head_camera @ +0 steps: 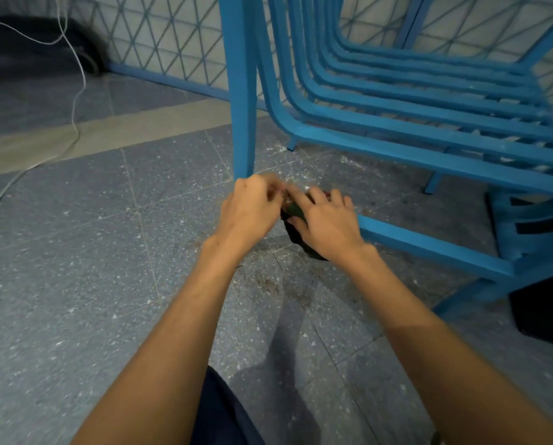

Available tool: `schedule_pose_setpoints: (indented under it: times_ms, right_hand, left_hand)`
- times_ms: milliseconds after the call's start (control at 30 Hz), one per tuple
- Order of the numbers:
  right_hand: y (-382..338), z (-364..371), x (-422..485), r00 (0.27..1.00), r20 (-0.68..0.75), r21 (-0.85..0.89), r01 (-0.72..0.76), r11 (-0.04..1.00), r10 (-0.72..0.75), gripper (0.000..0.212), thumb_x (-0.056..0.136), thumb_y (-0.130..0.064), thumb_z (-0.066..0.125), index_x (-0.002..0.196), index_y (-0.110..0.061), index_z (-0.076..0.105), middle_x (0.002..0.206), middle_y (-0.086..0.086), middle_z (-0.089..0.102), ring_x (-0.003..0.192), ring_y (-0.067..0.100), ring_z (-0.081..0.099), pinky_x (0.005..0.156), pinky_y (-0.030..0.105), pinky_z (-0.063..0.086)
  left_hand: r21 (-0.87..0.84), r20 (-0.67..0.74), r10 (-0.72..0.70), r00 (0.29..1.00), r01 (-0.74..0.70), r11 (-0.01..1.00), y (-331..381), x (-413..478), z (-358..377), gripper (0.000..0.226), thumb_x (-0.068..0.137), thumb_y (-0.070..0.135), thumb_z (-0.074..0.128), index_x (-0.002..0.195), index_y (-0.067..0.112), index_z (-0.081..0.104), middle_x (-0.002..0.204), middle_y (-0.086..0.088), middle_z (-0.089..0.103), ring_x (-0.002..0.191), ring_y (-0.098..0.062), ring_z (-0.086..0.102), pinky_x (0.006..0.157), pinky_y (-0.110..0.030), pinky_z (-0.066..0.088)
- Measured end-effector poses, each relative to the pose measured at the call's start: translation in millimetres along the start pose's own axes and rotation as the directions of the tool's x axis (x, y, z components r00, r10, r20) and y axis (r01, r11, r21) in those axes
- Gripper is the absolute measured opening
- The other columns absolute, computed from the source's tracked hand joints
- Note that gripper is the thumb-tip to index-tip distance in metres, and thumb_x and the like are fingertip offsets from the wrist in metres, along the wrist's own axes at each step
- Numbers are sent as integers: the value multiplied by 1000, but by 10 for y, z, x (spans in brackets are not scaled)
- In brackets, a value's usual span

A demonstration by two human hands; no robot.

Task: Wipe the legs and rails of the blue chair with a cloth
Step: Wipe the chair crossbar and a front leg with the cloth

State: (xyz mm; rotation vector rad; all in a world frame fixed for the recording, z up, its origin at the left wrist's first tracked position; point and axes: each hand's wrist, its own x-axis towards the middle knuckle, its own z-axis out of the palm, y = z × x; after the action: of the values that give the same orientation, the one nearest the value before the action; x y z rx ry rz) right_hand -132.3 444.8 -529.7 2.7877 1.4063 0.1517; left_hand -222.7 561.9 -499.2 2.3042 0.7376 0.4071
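The blue chair [397, 123] stands on a speckled grey floor, with slatted seat and back. One leg [243, 107] comes down to the floor just above my hands. A low side rail [429, 245] runs from my right hand toward the lower right. A dark cloth [300, 239] is bunched at the rail's left end, mostly hidden under my right hand [326, 223], which grips it. My left hand [252, 210] is at the foot of the leg, fingers curled and pinching the cloth's edge; the fingertips are blurred.
A blue mesh fence [159, 36] runs along the back. A white cable [73, 101] trails over the floor at left. A black object [544, 309] sits at the right edge under the chair. Dust and debris lie on the tiles near the leg.
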Motion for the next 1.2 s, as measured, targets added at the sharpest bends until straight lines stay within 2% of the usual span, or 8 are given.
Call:
schedule_pose_setpoints:
  times_ms: [167,300,500,633,767,900,1067,1200]
  right_hand:
    - [653,-6,-541,997,-64,2,-36,999,36,56,94,-56,33,147,-39,24,120,0,57,99,31,51,85,43,39]
    - [1175,-66,-1022,982,-76,4,-175,985,175,63,89,-65,21,143,-37,36,110,1,60,92,32,53,85,45,40]
    - [931,-132,-820,968,36,-15,-247,969,247,73,77,-62,19,134,-23,43,119,11,54,101,39,47,89,47,39]
    - [704,-76,-634,973,65,-85,-214,973,220,60,91,-50,40,141,-17,36,124,16,50,106,43,46,93,52,36]
    - [638,43,-687,986,-85,-49,-150,988,145,54,81,-25,61,129,-2,52,103,24,59,85,48,54,80,60,47]
    - [899,0,-896,995,-94,50,-27,998,32,61,87,-15,62,143,-12,38,131,14,52,106,47,46,93,54,44]
    - [1304,-8,-1302,986,-143,-17,-94,995,91,73,81,-7,67,145,-23,36,132,10,53,103,44,48,92,52,46]
    - [1509,-90,-1483,984,-149,-94,-109,990,94,77,76,-9,72,144,-24,39,124,12,57,96,45,50,85,54,49]
  left_hand:
    - [-43,15,174,985,-173,984,189,11,265,20,90,20,52,103,25,66,100,1,71,96,-24,65,82,-42,53]
    - [-33,73,278,958,-277,960,261,-24,516,23,88,13,51,107,17,65,104,-4,70,99,-27,64,85,-44,52]
    - [42,115,385,916,-392,919,403,-9,690,30,89,7,50,115,10,64,111,-9,66,104,-28,60,99,-45,42]
    - [40,129,303,944,-310,950,623,9,785,32,91,7,45,115,13,64,114,-12,66,105,-32,59,92,-42,45]
    - [-13,129,250,960,-250,968,807,6,902,33,92,5,46,120,15,61,121,-9,62,111,-28,57,89,-40,47]
    - [18,162,302,939,-309,951,893,-43,944,42,89,4,50,129,17,54,127,-8,57,117,-26,52,92,-37,45]
    - [45,302,445,843,-479,877,891,-187,1090,53,91,14,48,143,18,35,135,-10,53,123,-30,49,105,-45,33]
    - [122,324,528,785,-588,800,697,-202,1161,49,95,35,50,141,23,41,130,-2,54,123,-24,45,105,-36,19]
